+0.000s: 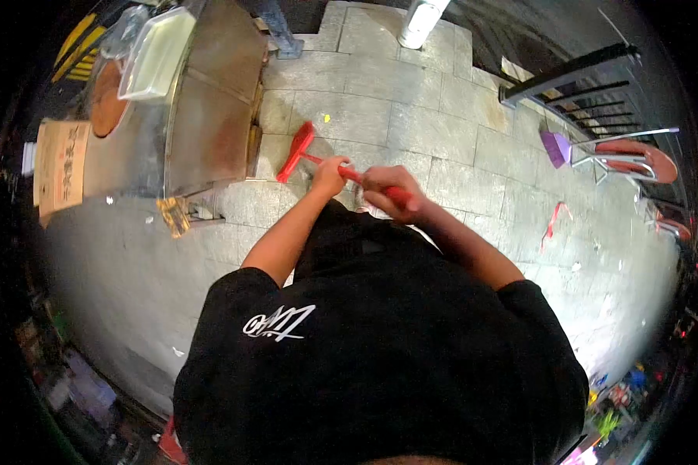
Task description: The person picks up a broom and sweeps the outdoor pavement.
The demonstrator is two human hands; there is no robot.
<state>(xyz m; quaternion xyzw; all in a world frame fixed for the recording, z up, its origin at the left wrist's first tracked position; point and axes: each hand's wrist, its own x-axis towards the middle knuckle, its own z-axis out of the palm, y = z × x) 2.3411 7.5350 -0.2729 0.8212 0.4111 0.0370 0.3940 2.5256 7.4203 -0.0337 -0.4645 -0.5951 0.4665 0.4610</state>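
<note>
A red broom (295, 152) is held in both hands, its head down by the floor ahead and to the left. My left hand (330, 177) is closed around the handle just behind the broom head. Nearer to my body, my right hand (390, 188) grips the upper part of the handle, whose end pokes out past the fist. A small yellow scrap (326, 118) lies on the paving just beyond the broom head.
To the left stands a metal-sided counter (213, 101) bearing a plastic tub (157, 54) and a cardboard box (62, 165). A purple broom or dustpan (556, 148), a folding stool (636, 159) and a red strip (551, 222) are on the right. A white post (422, 25) stands ahead.
</note>
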